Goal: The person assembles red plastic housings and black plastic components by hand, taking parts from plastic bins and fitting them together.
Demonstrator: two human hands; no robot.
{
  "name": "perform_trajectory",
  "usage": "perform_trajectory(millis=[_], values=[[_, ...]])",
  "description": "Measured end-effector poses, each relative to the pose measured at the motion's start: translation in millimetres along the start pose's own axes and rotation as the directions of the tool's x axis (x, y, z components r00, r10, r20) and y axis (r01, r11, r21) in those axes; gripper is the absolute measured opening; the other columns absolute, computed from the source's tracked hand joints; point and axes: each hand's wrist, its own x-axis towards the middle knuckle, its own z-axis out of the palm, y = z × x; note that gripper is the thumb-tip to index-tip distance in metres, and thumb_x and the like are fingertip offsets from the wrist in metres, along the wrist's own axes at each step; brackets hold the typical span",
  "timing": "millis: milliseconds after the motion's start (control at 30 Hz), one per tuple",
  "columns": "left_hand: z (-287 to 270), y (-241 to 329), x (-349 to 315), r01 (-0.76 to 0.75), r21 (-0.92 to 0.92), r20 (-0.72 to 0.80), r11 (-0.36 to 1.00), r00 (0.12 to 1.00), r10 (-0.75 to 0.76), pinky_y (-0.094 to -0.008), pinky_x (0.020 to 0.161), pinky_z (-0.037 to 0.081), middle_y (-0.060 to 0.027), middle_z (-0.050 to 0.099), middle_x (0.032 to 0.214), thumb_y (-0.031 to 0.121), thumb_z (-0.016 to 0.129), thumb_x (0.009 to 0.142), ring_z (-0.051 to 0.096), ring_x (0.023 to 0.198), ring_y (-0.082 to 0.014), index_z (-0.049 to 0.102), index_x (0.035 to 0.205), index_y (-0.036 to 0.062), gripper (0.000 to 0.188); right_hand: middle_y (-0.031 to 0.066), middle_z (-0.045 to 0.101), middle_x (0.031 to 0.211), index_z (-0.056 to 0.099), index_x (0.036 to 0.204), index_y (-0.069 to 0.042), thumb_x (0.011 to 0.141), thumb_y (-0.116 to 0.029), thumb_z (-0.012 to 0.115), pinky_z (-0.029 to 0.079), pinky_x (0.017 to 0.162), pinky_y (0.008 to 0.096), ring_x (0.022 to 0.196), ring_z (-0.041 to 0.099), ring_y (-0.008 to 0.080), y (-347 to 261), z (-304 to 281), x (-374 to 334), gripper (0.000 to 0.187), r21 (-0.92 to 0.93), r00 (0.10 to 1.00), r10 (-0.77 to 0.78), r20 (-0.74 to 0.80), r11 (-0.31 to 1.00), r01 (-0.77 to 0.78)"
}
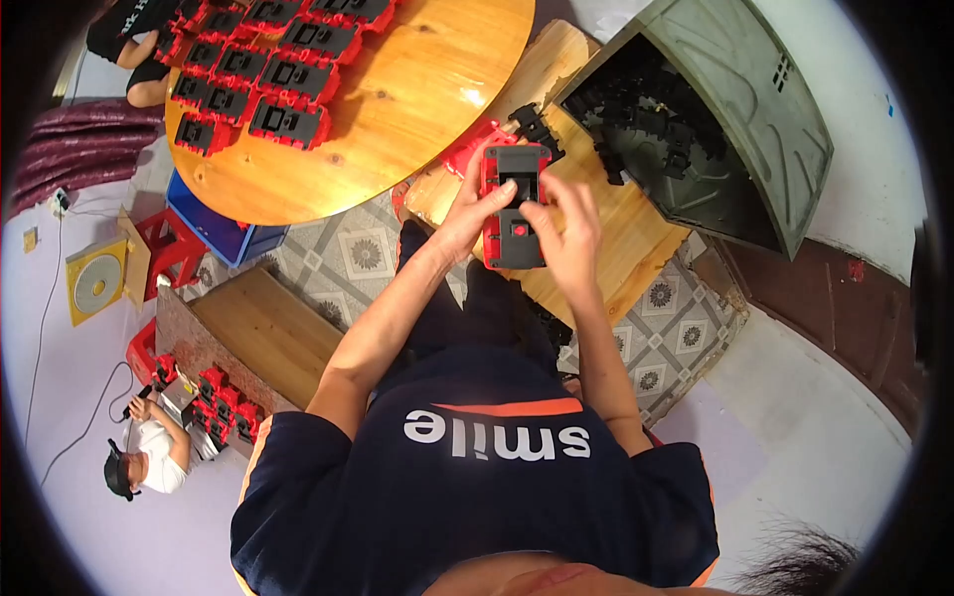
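A red-and-black plastic housing [518,254] is held upright in front of me, over a wooden board. My left hand [469,217] grips its left side, with the thumb lying across the black face near a dark recess. At the right edge my right hand [571,236] has bent fingers, its thumb and fingertips pressed against the middle of the face. Whether a small part is pinched there I cannot make out. Below the recess sits a small red square. Just behind the housing, a red part [467,149] and a black plastic part [538,129] lie on the board.
A round wooden table [397,129] at the upper left bears several red-and-black housings [288,121]. On the right, a large grey bin [770,109] tilts over the board [621,238], with black parts [676,124] inside. Left are a blue crate [204,223], a red stool [169,248] and other people.
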Motion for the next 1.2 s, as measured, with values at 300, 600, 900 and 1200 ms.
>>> perform_trajectory(millis=[300,600,900,1200], values=[[-18,19,-8,0.090,-0.248,-0.073,0.965,0.991,-0.111,-0.0368,0.094,0.050,-0.0098,0.052,0.128,0.030,0.065,0.092,0.055,0.115,-0.0222,0.029,0.142,0.0139,0.064,0.0071,0.056,0.104,0.072,0.094,-0.008,0.066,-0.014,0.080,0.047,0.082,0.0373,0.101,0.052,0.0264,-1,19,7,0.029,0.055,0.946,-0.282,0.162,0.959,0.277],[-33,39,-27,-0.003,-0.217,-0.153,0.976,0.988,-0.031,-0.0369,0.093,0.051,-0.0119,0.051,0.128,0.021,0.066,0.090,0.055,0.114,-0.0221,0.026,0.143,0.0127,0.067,0.0109,0.052,0.118,0.063,0.112,-0.005,0.074,-0.023,0.080,0.044,0.094,0.0374,0.116,0.048,0.0276,-18,43,10,0.045,0.234,0.969,-0.210,0.133,0.956,0.175],[-88,39,-81,-0.324,0.026,-0.506,0.946,0.812,0.291,-0.0330,0.097,0.044,-0.0120,0.047,0.130,0.018,0.061,0.094,0.049,0.117,-0.0186,0.022,0.146,0.0051,0.067,0.0182,0.052,0.133,0.038,0.141,0.004,0.089,-0.019,0.068,0.039,0.103,0.0338,0.123,0.050,0.0217,-54,127,19,0.064,0.531,0.817,0.055,0.574,0.734,-0.423],[-330,118,-88,-0.555,0.168,-0.869,0.815,0.307,0.388,-0.0355,0.088,0.049,-0.0059,0.053,0.119,0.022,0.065,0.089,0.056,0.103,-0.0188,0.036,0.138,0.0114,0.058,0.0219,0.043,0.141,0.035,0.144,0.000,0.091,-0.027,0.065,0.041,0.101,0.0365,0.131,0.043,0.0301,-82,242,26,0.067,0.298,0.619,0.007,0.786,0.872,-0.388]])
